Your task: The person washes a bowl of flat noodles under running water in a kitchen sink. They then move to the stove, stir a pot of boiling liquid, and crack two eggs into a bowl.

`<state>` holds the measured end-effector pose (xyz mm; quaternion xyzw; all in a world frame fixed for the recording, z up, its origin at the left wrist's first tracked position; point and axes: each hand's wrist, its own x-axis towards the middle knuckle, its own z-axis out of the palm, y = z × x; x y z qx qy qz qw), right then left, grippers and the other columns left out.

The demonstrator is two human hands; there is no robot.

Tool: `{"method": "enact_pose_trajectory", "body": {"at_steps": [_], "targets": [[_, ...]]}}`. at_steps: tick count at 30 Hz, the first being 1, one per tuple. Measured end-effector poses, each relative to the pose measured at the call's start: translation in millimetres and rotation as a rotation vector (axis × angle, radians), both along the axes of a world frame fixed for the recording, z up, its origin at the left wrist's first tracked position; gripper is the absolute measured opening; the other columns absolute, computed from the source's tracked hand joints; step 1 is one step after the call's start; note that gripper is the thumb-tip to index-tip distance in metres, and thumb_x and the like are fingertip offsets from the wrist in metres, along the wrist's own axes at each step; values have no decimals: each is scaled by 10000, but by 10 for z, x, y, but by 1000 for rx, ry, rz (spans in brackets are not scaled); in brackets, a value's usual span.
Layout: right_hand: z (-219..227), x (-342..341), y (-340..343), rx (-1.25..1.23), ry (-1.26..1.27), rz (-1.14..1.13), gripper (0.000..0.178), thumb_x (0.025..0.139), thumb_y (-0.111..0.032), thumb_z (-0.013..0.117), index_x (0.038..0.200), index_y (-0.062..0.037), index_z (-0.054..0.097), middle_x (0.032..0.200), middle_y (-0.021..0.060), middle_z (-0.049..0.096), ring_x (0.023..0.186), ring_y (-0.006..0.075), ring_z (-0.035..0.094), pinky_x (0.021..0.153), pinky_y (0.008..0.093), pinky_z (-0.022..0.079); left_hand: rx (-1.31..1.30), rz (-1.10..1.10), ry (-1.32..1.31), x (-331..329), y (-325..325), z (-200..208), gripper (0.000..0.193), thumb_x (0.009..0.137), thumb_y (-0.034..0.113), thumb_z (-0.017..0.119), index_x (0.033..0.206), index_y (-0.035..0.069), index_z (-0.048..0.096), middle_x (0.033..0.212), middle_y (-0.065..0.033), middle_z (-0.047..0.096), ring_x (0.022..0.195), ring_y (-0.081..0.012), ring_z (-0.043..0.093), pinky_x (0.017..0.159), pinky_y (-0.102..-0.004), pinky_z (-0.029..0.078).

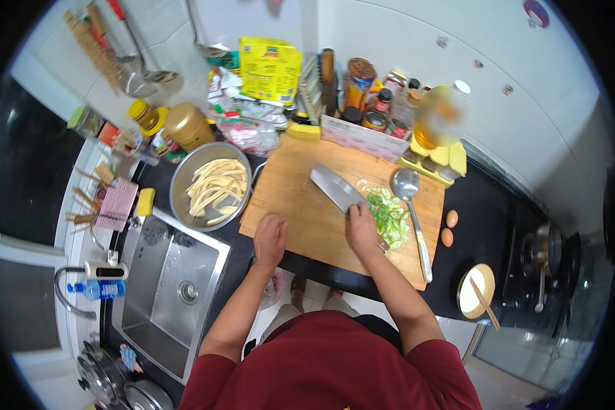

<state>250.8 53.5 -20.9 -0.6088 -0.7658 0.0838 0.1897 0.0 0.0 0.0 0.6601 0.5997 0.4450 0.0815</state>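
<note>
A broad steel kitchen knife with a rectangular blade (333, 188) lies aslant over the middle of the rectangular light-wood cutting board (283, 181), which rests on the black table (482, 225). Its long axis runs diagonally: the blade's free end points to the upper left, away from the person, and the handle end points to the lower right. The right hand (363, 229) has its grip closed on the knife where blade and handle meet. Just right of it is a loose heap of sliced pale-green vegetable (391, 220); beyond that, a long-handled metal ladle (406, 183) points its bowl away from the person. The left hand (271, 240), fingers curled inward, is at the board's near left edge; whether its grip holds anything cannot be told.
</note>
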Motion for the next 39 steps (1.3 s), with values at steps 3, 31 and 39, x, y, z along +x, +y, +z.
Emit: {"method": "enact_pose_trajectory", "body": {"at_steps": [3,31,39], "targets": [[207,-196,34,121,-72,41,138,773,-48,569,905,-9,580,1009,192,548,986,350,513,804,432,429,-45,204,-135,-332,-109,59,103,870,73,651,915,63,560,817,-29,562,706,-159,532,662,-286,454],[1186,-2494,-640,79,201,410,345,689,-36,695,1003,14,562,1032,192,568,962,369,516,852,431,445,-590,320,-1640,-2206,-491,-79,541,726,-75,464,1257,-134,379,1209,-269,517,1041,-431,600,812,-580,567],[1163,-3521,-531,-107,145,815,710,656,-246,782,1247,14,485,1226,221,497,1174,401,448,987,433,407,-482,553,-1569,-2410,-1637,304,459,713,-59,511,1172,-49,511,1092,-186,614,936,-357,652,768,-513,573]]}}
